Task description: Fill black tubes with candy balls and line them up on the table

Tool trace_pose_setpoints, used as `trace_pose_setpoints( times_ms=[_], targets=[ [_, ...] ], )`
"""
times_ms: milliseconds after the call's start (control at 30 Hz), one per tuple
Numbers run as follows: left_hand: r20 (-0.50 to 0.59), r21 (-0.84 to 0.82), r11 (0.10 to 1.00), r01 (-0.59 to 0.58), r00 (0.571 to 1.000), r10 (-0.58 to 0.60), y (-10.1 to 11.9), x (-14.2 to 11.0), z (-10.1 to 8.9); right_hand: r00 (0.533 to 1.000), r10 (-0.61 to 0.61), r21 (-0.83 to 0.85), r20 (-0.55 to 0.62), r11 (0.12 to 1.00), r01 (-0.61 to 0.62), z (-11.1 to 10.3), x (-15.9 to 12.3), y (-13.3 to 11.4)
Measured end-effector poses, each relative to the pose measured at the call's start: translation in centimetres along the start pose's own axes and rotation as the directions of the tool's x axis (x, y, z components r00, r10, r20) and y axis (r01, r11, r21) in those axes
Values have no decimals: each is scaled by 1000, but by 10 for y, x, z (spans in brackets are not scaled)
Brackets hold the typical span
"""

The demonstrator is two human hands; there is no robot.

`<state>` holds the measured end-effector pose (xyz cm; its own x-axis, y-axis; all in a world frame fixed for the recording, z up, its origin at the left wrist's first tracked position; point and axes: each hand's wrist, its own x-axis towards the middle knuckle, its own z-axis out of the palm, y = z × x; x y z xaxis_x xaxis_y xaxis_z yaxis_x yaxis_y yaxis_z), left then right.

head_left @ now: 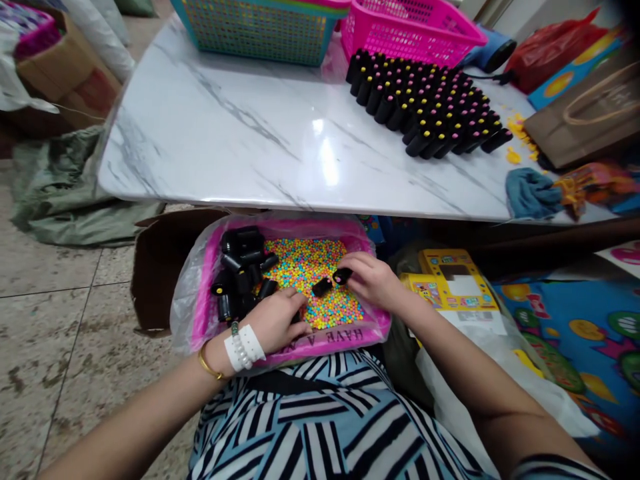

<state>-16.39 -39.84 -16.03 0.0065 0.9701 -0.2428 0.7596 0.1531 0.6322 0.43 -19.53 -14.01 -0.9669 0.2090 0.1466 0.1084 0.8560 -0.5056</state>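
In the pink tray (203, 293) on my lap lies a bed of small coloured beads (305, 257). My right hand (373, 280) pinches a small black cylinder (343, 275) with a pink dot on its end, over the right side of the beads. Just left of it, another black cylinder (322, 287) rests on the beads. My left hand (280, 321) is curled low over the tray's front; something dark shows under its fingers, mostly hidden. A pile of black cylinders (240, 267), some with yellow ends, fills the tray's left side.
On the marble-patterned table (225, 133) ahead, many black cylinders (425, 100) stand in rows, topped yellow or pink. Behind them are a pink basket (410, 33) and a teal basket (260, 33). A paper bag (585, 120) and blue cloth (533, 193) lie right. A yellow box (457, 280) sits below.
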Motion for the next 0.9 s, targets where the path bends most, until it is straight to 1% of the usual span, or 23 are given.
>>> trace_pose_setpoints(
  times_ms=[33,67,100,133,200,233,300,333,367,433,467,567,600,633,667,700,733,800,833,867,900],
  targets=[
    [3,-1,1000,5,1000,-5,0,-1,0,999,51,103,7,993,-52,0,1,-2],
    [10,1,1000,13,1000,-13,0,-2,-1,994,107,227,33,967,-112,-1,1,-5],
    [18,4,1000,21,1000,-21,0,-3,-1,984,160,357,73,918,-176,-1,2,-8],
    [26,7,1000,29,999,-29,-1,-4,-1,972,204,473,117,849,-236,-2,3,-12],
    [37,0,999,37,999,-37,-2,-4,-1,951,257,637,172,708,-306,-4,4,-18],
    [39,-12,999,37,999,-36,-2,-5,-2,945,273,684,179,656,-319,-5,4,-21],
    [40,-45,999,29,999,-27,-2,-5,-4,941,293,735,171,598,-320,-7,5,-24],
    [39,-59,998,24,999,-22,-2,-6,-6,944,295,746,149,593,-303,-7,6,-26],
    [33,-67,998,15,999,-13,0,-6,-8,950,290,743,116,609,-277,-8,6,-27],
    [-2,-57,998,-13,1000,13,4,-6,-14,963,263,699,53,679,-224,-8,7,-30],
    [-29,-39,999,-32,999,31,7,-5,-18,969,243,672,41,711,-207,-9,8,-32],
    [-88,62,994,-91,991,96,15,2,-28,980,192,601,43,779,-179,-19,12,-40],
    [-92,100,990,-100,990,109,17,6,-31,983,182,562,7,812,-154,-26,13,-42],
    [-94,131,986,-104,989,117,18,10,-32,982,179,499,-61,858,-125,-35,16,-43],
    [-103,152,983,-100,988,116,17,14,-31,970,184,412,-160,905,-104,-45,18,-42],
    [-119,159,983,-86,987,106,15,19,-30,942,194,309,-275,945,-104,-56,21,-40],
    [-140,152,986,-67,986,88,12,22,-27,897,205,203,-391,970,-133,-68,25,-35],
    [-164,103,994,-21,986,38,4,28,-18,785,213,23,-581,969,-246,-89,36,-19],
    [-159,76,997,-4,987,16,0,31,-13,741,205,-48,-640,951,-306,-99,43,-8],
    [-148,55,998,7,989,1,-3,32,-8,719,198,-106,-666,929,-355,-107,50,4],
    [-133,45,999,10,991,-3,-5,33,-4,716,200,-146,-669,909,-390,-114,57,16]
  ],
)
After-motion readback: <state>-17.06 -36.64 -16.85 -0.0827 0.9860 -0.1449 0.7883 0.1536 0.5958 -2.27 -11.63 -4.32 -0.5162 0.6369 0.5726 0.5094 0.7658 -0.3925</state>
